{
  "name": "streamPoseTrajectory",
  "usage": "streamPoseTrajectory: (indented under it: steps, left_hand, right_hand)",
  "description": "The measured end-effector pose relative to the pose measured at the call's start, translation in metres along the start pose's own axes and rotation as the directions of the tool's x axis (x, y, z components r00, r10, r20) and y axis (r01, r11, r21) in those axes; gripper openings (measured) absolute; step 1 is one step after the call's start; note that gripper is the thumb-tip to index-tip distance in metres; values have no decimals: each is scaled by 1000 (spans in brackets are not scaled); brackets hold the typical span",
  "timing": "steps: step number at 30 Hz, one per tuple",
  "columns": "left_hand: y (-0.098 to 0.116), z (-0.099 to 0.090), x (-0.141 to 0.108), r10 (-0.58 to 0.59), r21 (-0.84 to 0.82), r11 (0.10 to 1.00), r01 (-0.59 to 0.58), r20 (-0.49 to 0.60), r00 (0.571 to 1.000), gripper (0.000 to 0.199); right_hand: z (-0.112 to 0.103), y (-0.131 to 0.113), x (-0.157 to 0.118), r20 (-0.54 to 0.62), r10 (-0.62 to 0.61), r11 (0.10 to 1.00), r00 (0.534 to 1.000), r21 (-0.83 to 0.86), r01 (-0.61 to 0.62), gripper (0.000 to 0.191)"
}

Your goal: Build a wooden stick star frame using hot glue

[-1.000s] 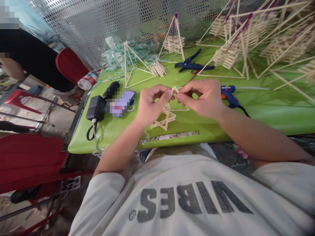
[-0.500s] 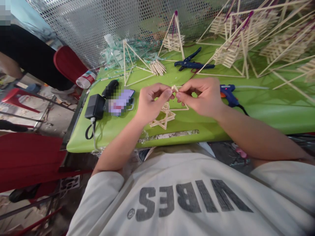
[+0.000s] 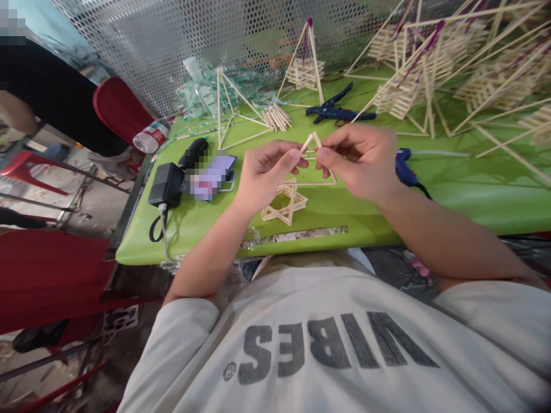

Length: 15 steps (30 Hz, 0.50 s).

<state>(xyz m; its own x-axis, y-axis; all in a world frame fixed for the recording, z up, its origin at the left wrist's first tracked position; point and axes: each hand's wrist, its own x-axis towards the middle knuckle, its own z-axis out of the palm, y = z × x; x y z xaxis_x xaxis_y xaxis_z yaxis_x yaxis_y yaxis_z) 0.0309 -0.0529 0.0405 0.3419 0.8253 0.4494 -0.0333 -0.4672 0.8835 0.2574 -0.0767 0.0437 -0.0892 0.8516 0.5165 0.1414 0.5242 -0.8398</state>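
Note:
My left hand (image 3: 271, 169) and my right hand (image 3: 359, 160) face each other over the green table. Between them is a triangular frame of thin wooden sticks (image 3: 313, 137), its pointed corner up between the fingertips. Thumb and fingers of my left hand pinch its left side. Those of my right hand pinch its right side. Part of the frame is hidden behind the fingers. Just below, near the table's front edge, lies a star-shaped stack of wooden sticks (image 3: 284, 211). A blue glue gun (image 3: 403, 166) rests right of my right hand, partly covered by it.
Behind the hands are blue cutters (image 3: 329, 109), a stick bundle (image 3: 276, 117) and a stick pyramid frame (image 3: 220, 109). More stick structures (image 3: 400, 94) crowd the back right. A phone (image 3: 215, 178) and black adapter (image 3: 166, 184) lie left. Another person (image 3: 51, 86) is at far left.
Both hands have moved slightly apart, and the corner of the stick frame now shows more clearly between them. The frame has shifted a little up and right. My right hand covers more of the glue gun.

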Motion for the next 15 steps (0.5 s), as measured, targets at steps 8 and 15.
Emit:
streamPoseTrajectory:
  steps: [8,15]
  left_hand:
    - [-8,-10,2,-43,73,997,32,157,987,26]
    - [-3,-12,4,-11,170,985,-16,160,987,14]
  right_hand:
    - [-3,3,13,-41,-4,994,999,112,8,55]
    - [-4,6,17,-64,-5,994,998,105,11,59]
